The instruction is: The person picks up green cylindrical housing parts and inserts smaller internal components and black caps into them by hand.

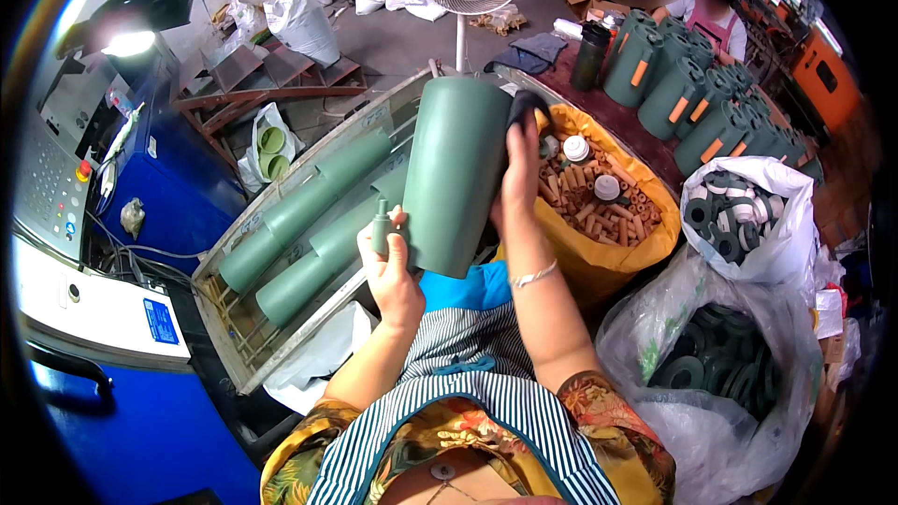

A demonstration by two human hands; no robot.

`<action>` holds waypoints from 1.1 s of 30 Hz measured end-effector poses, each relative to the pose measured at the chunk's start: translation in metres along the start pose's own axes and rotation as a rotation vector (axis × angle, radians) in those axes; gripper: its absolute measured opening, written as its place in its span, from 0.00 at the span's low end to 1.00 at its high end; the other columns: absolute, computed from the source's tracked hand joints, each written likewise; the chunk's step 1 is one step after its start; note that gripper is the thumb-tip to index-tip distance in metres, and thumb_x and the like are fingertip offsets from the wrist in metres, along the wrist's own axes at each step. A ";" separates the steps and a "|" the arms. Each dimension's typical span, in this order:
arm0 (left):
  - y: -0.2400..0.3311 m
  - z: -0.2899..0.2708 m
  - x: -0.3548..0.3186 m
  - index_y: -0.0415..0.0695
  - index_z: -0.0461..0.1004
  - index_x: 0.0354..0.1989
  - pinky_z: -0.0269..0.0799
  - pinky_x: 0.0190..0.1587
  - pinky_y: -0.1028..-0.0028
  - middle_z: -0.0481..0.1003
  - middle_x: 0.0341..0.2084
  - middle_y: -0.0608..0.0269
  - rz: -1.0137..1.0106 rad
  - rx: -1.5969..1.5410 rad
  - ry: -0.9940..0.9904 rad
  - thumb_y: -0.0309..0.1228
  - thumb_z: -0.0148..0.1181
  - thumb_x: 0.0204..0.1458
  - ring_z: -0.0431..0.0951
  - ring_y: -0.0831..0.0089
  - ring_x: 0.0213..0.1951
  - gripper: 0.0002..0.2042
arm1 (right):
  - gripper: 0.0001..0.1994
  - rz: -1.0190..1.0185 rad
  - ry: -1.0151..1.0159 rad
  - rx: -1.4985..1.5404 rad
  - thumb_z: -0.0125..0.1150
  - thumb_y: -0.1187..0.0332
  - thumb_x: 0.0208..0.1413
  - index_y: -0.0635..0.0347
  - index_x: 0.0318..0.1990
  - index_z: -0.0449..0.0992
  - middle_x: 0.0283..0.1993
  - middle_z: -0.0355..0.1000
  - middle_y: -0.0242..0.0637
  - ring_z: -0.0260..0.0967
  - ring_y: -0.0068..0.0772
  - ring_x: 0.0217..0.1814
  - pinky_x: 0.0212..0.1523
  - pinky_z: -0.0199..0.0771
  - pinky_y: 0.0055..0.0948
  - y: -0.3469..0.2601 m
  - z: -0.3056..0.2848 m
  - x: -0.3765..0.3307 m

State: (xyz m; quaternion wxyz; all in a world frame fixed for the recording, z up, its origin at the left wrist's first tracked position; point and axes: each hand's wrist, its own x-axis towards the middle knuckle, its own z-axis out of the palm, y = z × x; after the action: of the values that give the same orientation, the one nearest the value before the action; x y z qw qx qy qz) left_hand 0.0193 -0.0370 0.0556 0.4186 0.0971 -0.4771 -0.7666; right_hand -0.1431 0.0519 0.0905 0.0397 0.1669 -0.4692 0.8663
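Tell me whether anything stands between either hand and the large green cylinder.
Nothing visible parts the left hand from the large green cylinder; the small green fitting that hand holds lies farther left. At the right hand, something black shows by the cylinder's upper right edge; whether it intervenes, I cannot tell.

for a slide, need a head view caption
Left hand holds a small stepped green fitting beside a green cylinder held by the right hand, near a crate of green tubes.

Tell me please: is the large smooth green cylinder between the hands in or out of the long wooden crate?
Out: the right hand holds the cylinder, which hides part of the crate behind it.
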 end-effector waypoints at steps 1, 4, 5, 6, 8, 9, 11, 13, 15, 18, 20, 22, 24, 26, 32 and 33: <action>0.008 0.002 -0.002 0.40 0.64 0.52 0.68 0.59 0.66 0.73 0.48 0.59 -0.171 -0.109 0.047 0.37 0.53 0.65 0.72 0.68 0.54 0.15 | 0.27 0.176 0.007 0.351 0.47 0.59 0.67 0.63 0.69 0.57 0.63 0.66 0.40 0.65 0.37 0.63 0.64 0.65 0.36 -0.008 -0.005 0.016; -0.002 -0.017 0.014 0.39 0.67 0.55 0.76 0.50 0.64 0.75 0.47 0.59 -0.601 -0.465 0.005 0.39 0.53 0.65 0.77 0.66 0.47 0.18 | 0.21 0.469 -0.159 0.813 0.46 0.59 0.68 0.59 0.62 0.66 0.55 0.73 0.37 0.71 0.35 0.56 0.58 0.72 0.35 0.025 -0.032 0.010; 0.000 -0.011 0.019 0.39 0.68 0.56 0.77 0.50 0.63 0.76 0.47 0.58 -0.725 -0.541 0.034 0.39 0.54 0.64 0.78 0.65 0.46 0.19 | 0.19 0.583 -0.130 0.922 0.46 0.58 0.68 0.58 0.59 0.69 0.53 0.74 0.36 0.72 0.36 0.55 0.57 0.72 0.36 0.040 -0.031 -0.013; -0.004 -0.006 0.021 0.40 0.69 0.56 0.76 0.50 0.64 0.76 0.47 0.59 -0.747 -0.547 0.019 0.39 0.55 0.63 0.78 0.65 0.47 0.19 | 0.19 0.497 -0.147 0.863 0.46 0.58 0.68 0.59 0.58 0.71 0.53 0.74 0.37 0.72 0.36 0.55 0.58 0.72 0.37 0.065 -0.038 -0.039; -0.018 -0.009 0.023 0.42 0.70 0.56 0.75 0.52 0.64 0.77 0.48 0.60 -0.791 -0.546 0.008 0.40 0.58 0.61 0.77 0.64 0.48 0.19 | 0.19 0.517 -0.172 0.928 0.45 0.57 0.68 0.60 0.56 0.72 0.54 0.74 0.38 0.71 0.37 0.55 0.59 0.71 0.39 0.081 -0.044 -0.080; -0.025 -0.020 0.023 0.42 0.71 0.55 0.75 0.52 0.64 0.77 0.47 0.60 -0.844 -0.555 0.001 0.39 0.58 0.61 0.77 0.65 0.48 0.18 | 0.20 0.620 -0.180 1.051 0.44 0.57 0.68 0.61 0.56 0.72 0.54 0.74 0.38 0.71 0.38 0.56 0.60 0.71 0.40 0.069 -0.039 -0.095; -0.045 -0.050 0.022 0.42 0.72 0.53 0.75 0.53 0.63 0.77 0.47 0.60 -0.963 -0.566 -0.018 0.39 0.59 0.61 0.77 0.65 0.49 0.17 | 0.20 0.692 -0.135 1.061 0.43 0.57 0.68 0.62 0.56 0.72 0.55 0.73 0.39 0.71 0.39 0.57 0.61 0.70 0.40 0.061 -0.045 -0.101; -0.059 -0.063 0.015 0.41 0.73 0.52 0.77 0.51 0.63 0.78 0.45 0.58 -1.016 -0.502 0.089 0.38 0.60 0.60 0.78 0.64 0.47 0.16 | 0.21 0.616 -0.042 0.828 0.41 0.57 0.67 0.62 0.57 0.71 0.57 0.73 0.39 0.71 0.40 0.58 0.61 0.69 0.40 0.055 -0.066 -0.069; -0.046 -0.059 0.009 0.40 0.73 0.52 0.78 0.49 0.62 0.78 0.44 0.57 -0.964 -0.396 0.067 0.37 0.61 0.59 0.79 0.64 0.45 0.17 | 0.23 0.564 -0.084 0.832 0.43 0.54 0.66 0.63 0.56 0.73 0.56 0.74 0.42 0.72 0.42 0.57 0.60 0.71 0.40 0.021 -0.072 -0.041; -0.019 -0.035 0.002 0.38 0.69 0.52 0.77 0.49 0.62 0.77 0.46 0.54 -0.651 -0.138 -0.026 0.38 0.58 0.61 0.78 0.62 0.47 0.18 | 0.27 0.572 -0.091 0.971 0.45 0.51 0.64 0.64 0.58 0.72 0.57 0.75 0.45 0.73 0.44 0.56 0.60 0.71 0.41 0.008 -0.095 -0.029; -0.010 -0.036 0.005 0.38 0.68 0.52 0.75 0.52 0.62 0.76 0.47 0.52 -0.371 0.070 -0.122 0.39 0.56 0.62 0.77 0.62 0.50 0.18 | 0.23 0.473 -0.017 0.877 0.45 0.55 0.64 0.62 0.57 0.74 0.57 0.74 0.42 0.71 0.41 0.58 0.61 0.69 0.39 -0.006 -0.094 -0.042; 0.001 -0.048 0.020 0.39 0.67 0.53 0.70 0.56 0.63 0.75 0.48 0.52 -0.141 0.190 -0.256 0.40 0.54 0.64 0.75 0.63 0.51 0.18 | 0.20 0.282 -0.002 0.363 0.46 0.59 0.65 0.62 0.56 0.75 0.57 0.74 0.40 0.71 0.37 0.58 0.61 0.68 0.34 -0.029 -0.096 -0.054; 0.023 -0.045 0.028 0.39 0.65 0.54 0.65 0.60 0.63 0.75 0.48 0.49 0.062 0.319 -0.361 0.41 0.53 0.64 0.75 0.63 0.51 0.19 | 0.16 0.052 -0.122 -0.429 0.49 0.65 0.65 0.60 0.55 0.75 0.55 0.74 0.36 0.70 0.33 0.57 0.59 0.67 0.28 -0.054 -0.122 -0.060; 0.032 -0.046 0.037 0.37 0.63 0.54 0.60 0.63 0.54 0.76 0.45 0.46 0.266 0.390 -0.565 0.33 0.51 0.63 0.74 0.56 0.51 0.16 | 0.16 0.063 -0.276 -0.600 0.50 0.67 0.65 0.62 0.56 0.75 0.56 0.73 0.37 0.69 0.32 0.57 0.58 0.66 0.27 -0.084 -0.136 -0.067; 0.029 -0.032 0.041 0.39 0.63 0.48 0.54 0.64 0.48 0.79 0.36 0.50 0.400 0.377 -0.725 0.33 0.52 0.59 0.76 0.55 0.47 0.14 | 0.17 0.181 -1.034 -0.262 0.56 0.64 0.62 0.60 0.56 0.75 0.61 0.70 0.49 0.68 0.41 0.63 0.62 0.64 0.34 -0.076 -0.172 -0.092; 0.028 -0.029 0.037 0.38 0.63 0.47 0.54 0.64 0.49 0.79 0.36 0.51 0.359 0.408 -0.762 0.33 0.53 0.59 0.77 0.56 0.47 0.14 | 0.18 0.576 -1.183 -0.359 0.58 0.63 0.61 0.58 0.56 0.75 0.64 0.68 0.48 0.67 0.44 0.64 0.64 0.63 0.37 -0.082 -0.164 -0.099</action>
State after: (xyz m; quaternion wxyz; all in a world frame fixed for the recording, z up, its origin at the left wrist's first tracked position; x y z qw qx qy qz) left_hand 0.0274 -0.0887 0.0727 0.3119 -0.1953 -0.7472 -0.5535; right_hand -0.0730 0.2419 0.0413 -0.4286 0.4717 -0.5740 0.5140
